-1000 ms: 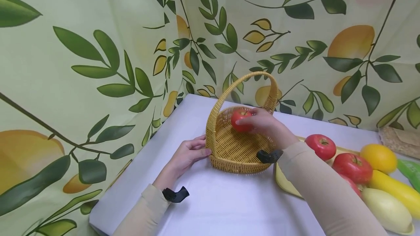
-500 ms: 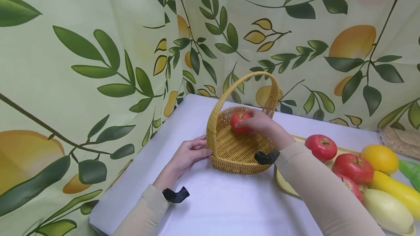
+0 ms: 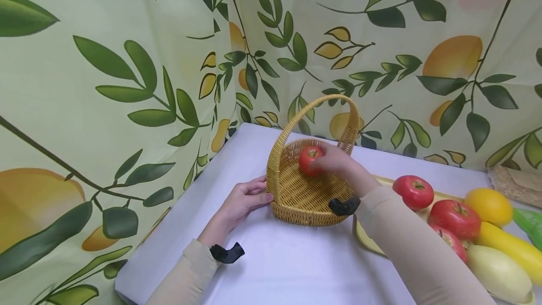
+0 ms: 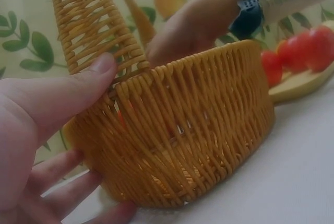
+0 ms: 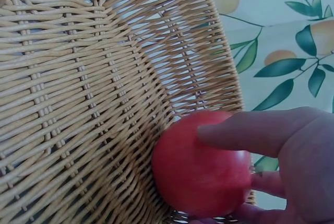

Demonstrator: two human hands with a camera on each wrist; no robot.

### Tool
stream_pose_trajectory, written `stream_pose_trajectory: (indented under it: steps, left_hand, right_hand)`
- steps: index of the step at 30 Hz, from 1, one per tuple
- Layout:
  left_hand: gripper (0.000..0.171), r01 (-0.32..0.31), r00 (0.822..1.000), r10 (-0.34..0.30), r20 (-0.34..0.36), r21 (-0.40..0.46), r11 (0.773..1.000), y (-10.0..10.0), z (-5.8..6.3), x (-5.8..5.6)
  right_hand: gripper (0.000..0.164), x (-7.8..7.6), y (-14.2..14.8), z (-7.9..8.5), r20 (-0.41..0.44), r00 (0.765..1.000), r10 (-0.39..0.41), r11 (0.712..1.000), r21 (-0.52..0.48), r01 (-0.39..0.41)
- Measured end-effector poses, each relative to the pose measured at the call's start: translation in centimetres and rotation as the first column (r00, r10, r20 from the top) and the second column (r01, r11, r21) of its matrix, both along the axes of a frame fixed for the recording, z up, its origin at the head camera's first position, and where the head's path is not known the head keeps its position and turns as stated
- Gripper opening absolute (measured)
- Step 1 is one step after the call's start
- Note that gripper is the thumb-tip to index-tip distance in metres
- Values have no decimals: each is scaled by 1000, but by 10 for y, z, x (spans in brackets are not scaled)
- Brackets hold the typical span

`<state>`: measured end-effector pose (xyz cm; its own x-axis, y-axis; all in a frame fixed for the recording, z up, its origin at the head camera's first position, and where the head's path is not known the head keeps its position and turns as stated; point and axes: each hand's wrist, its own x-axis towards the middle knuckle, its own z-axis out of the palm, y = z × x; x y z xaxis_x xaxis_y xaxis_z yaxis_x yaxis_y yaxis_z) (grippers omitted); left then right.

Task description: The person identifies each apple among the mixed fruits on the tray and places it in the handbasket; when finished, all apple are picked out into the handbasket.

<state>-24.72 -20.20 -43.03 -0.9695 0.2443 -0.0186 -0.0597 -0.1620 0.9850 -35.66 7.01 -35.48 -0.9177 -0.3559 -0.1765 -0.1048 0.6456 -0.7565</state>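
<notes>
A wicker basket with a tall arched handle stands on the white table. At its left end my left hand rests against the outer wall. In the left wrist view, the thumb lies at the foot of the handle, with the other fingers spread lower along the side. Inside the basket, near the back wall, is a red apple. My right hand reaches in from the right and holds it, thumb on its near side and fingers partly hidden behind.
Right of the basket, a pale yellow tray bears several red apples, an orange, a long yellow fruit or vegetable and a pale yellow-green one. A green packet lies farther right. Leaf-patterned cloth hangs behind and left.
My right thumb has drawn back a little across the apple, which shows more of its front now. Apple and right hand have barely moved otherwise. Basket and left hand stay in place.
</notes>
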Motion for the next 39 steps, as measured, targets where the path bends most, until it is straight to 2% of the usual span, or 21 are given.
stream_pose_trajectory:
  steps: [5, 11, 14, 21, 28, 34, 39]
  left_hand:
    - [29, 0, 1000, 0, -1, -1, 1000, 0, 0, 0]
    - [30, 9, 1000, -9, -3, -1, 1000, 2, 0, 2]
    - [30, 11, 1000, -11, -5, -1, 1000, 2, 0, 3]
    - [35, -1, 1000, 0, -14, -19, 1000, 0, 0, 4]
    - [33, 4, 1000, -4, -13, 6, 1000, 0, -2, 5]
    - [32, 8, 1000, -8, -22, 11, 1000, 1, -2, 4]
    - [33, 0, 1000, 1, -16, 2, 1000, 2, -2, 5]
  right_hand:
    - [90, 1, 4, 0, -53, 999, -3, 996, 88, 7]
    - [88, 12, 15, 5, -11, 1000, 4, 998, 69, -4]
    - [87, 24, 25, 8, -10, 1000, 29, 998, 62, -28]
    - [77, 50, 42, 13, -116, 992, 55, 998, 44, -50]
    - [66, 74, 59, 20, -144, 987, 66, 997, -36, -72]
    - [66, 102, 83, 21, -115, 993, -16, 999, -38, 12]
    - [66, 128, 99, 15, -156, 986, -57, 998, -41, 51]
